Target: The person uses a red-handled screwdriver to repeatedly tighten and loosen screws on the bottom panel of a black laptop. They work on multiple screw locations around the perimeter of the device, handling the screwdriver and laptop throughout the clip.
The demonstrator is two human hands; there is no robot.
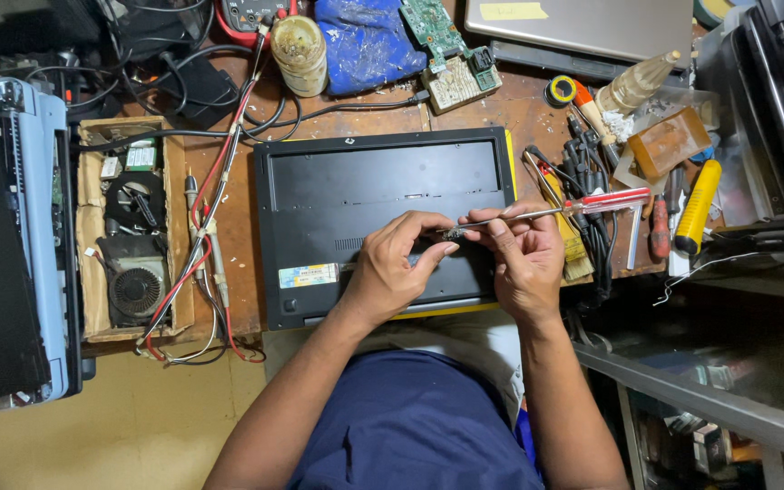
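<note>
Holding a red-handled screwdriver (583, 207) in my right hand (524, 259), I keep its tip at a tiny part pinched between the fingertips of my left hand (392, 268); what that part is I cannot tell. Both hands are closed in a grasp over the near right part of an upturned black laptop (383, 195), which lies on the wooden table (537, 113) just in front of me. A long rectangular label (308, 275), yellow and pale blue, sits on the laptop's near left corner. To the left stands an open cardboard box (93, 227) holding cooling fans and small green boards. At the far edge stands a grimy cream-coloured jar (299, 53), next to a blue cloth (365, 41) and a green circuit board (451, 54). A yellow sticky note (512, 11) lies on a closed grey laptop (583, 27) at the far right.
</note>
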